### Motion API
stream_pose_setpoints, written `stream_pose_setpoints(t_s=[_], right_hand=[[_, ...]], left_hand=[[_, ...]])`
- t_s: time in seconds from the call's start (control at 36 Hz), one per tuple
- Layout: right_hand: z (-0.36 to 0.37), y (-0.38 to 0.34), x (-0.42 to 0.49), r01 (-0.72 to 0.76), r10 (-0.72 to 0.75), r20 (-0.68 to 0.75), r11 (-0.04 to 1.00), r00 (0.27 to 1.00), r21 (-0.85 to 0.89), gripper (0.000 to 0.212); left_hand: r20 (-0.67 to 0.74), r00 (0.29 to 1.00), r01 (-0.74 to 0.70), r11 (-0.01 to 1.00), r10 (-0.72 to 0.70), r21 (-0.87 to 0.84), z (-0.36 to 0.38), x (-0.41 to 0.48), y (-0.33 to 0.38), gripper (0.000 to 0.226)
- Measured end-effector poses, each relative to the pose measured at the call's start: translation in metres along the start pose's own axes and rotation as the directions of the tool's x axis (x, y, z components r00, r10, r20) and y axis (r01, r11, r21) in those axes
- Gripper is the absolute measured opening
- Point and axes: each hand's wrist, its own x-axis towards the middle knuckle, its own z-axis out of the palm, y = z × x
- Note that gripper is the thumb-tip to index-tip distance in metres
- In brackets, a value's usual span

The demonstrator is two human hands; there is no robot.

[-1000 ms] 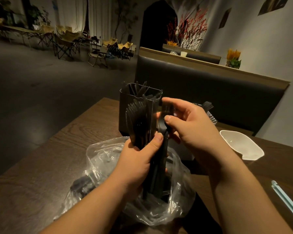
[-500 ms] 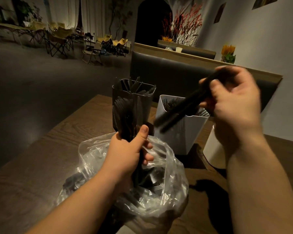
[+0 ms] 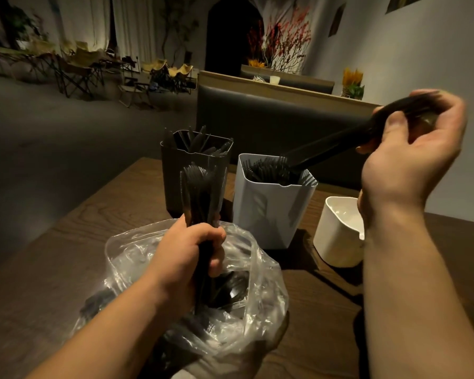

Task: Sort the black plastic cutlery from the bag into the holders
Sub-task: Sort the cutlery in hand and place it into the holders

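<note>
My left hand [image 3: 188, 255] grips a bundle of black plastic cutlery [image 3: 199, 192] upright over the open clear plastic bag [image 3: 252, 305], where more black pieces lie. My right hand [image 3: 413, 143] is raised at the right and holds a few black pieces [image 3: 329, 146] at one end. Their free ends slant down into the white holder [image 3: 268, 212], which is full of black forks. Behind the bundle stands a dark holder [image 3: 175, 170] with black cutlery in it. A smaller white holder [image 3: 337, 236] sits to the right, partly hidden by my right forearm.
All of this stands on a dark wooden table [image 3: 66, 242] whose left edge runs diagonally. A dark padded bench back [image 3: 271, 119] rises just behind the holders. Folding chairs stand far back on the left.
My right hand pulled a few pieces out of the bundle, swung up and right, and now their tips dip into the white holder. My left hand kept its grip on the bundle.
</note>
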Motion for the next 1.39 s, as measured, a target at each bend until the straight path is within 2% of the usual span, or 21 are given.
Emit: stream_pose_setpoints(t_s=[0.08, 0.17, 0.25, 0.44, 0.56, 0.64, 0.81, 0.89, 0.94, 1.0, 1.06, 1.17, 1.22, 1.28, 1.33, 1.39], right_hand=[[0.001, 0.002, 0.0, 0.031, -0.03, 0.065, 0.999, 0.997, -0.022, 0.027], [0.006, 0.004, -0.006, 0.024, -0.013, 0.207, 0.999, 0.978, -0.048, 0.03], [0.01, 0.01, -0.011, -0.004, 0.024, 0.284, 0.998, 0.959, -0.071, 0.03], [0.014, 0.023, -0.02, -0.037, 0.135, 0.505, 0.979, 0.853, -0.2, 0.027], [0.017, 0.027, -0.026, 0.062, 0.14, 0.619, 0.954, 0.773, -0.293, 0.021], [0.019, 0.028, -0.03, 0.139, 0.11, 0.632, 0.933, 0.767, -0.331, 0.02], [0.019, 0.032, -0.031, 0.244, 0.026, 0.581, 0.891, 0.814, -0.383, 0.022], [0.017, 0.035, -0.037, 0.287, 0.007, 0.595, 0.871, 0.804, -0.398, 0.036], [0.016, 0.038, -0.039, 0.352, -0.028, 0.598, 0.831, 0.801, -0.432, 0.047], [0.015, 0.039, -0.039, 0.434, -0.057, 0.606, 0.752, 0.793, -0.497, 0.047], [0.013, 0.04, -0.036, 0.447, -0.023, 0.611, 0.703, 0.791, -0.553, 0.044], [0.011, 0.037, -0.033, 0.396, 0.124, 0.622, 0.672, 0.773, -0.626, 0.048], [0.012, 0.033, -0.033, 0.427, 0.132, 0.646, 0.649, 0.752, -0.63, 0.051], [0.016, 0.023, -0.034, 0.459, 0.063, 0.661, 0.671, 0.748, -0.583, 0.049], [0.023, 0.01, -0.04, 0.433, -0.038, 0.648, 0.774, 0.76, -0.462, 0.04], [0.029, -0.005, -0.048, 0.275, 0.0, 0.64, 0.903, 0.768, -0.331, 0.027]], left_hand=[[0.014, 0.999, -0.035, 0.999, 0.035, 0.022, 0.002, -0.002, 0.001, 0.004], [0.031, 0.998, -0.055, 0.998, 0.055, 0.016, 0.0, -0.002, -0.001, 0.016], [0.005, 0.997, -0.071, 0.997, 0.071, -0.028, 0.001, 0.0, -0.003, 0.022], [-0.066, 0.994, -0.092, 0.995, 0.09, -0.028, -0.002, 0.002, -0.003, 0.026], [-0.037, 0.995, -0.092, 0.995, 0.091, -0.033, -0.002, 0.0, -0.003, 0.031], [-0.037, 0.995, -0.093, 0.995, 0.092, -0.039, -0.002, 0.0, -0.002, 0.032], [-0.067, 0.994, -0.084, 0.996, 0.082, -0.037, -0.003, 0.0, 0.0, 0.034], [-0.076, 0.995, -0.073, 0.996, 0.069, -0.042, -0.002, -0.002, 0.002, 0.04], [-0.079, 0.995, -0.068, 0.997, 0.064, -0.048, -0.001, -0.003, 0.004, 0.041], [-0.082, 0.995, -0.066, 0.996, 0.061, -0.057, -0.002, -0.004, 0.006, 0.041], [-0.078, 0.995, -0.061, 0.996, 0.056, -0.062, -0.002, -0.005, 0.008, 0.041], [-0.074, 0.997, -0.043, 0.995, 0.036, -0.089, -0.001, -0.007, 0.01, 0.039], [-0.072, 0.997, -0.035, 0.994, 0.028, -0.101, -0.001, -0.008, 0.011, 0.039], [-0.063, 0.998, -0.032, 0.992, 0.025, -0.119, 0.0, -0.008, 0.012, 0.038], [-0.055, 0.998, -0.033, 0.99, 0.026, -0.14, 0.001, -0.01, 0.014, 0.041], [-0.041, 0.999, -0.029, 0.987, 0.023, -0.157, 0.0, -0.011, 0.015, 0.044]])
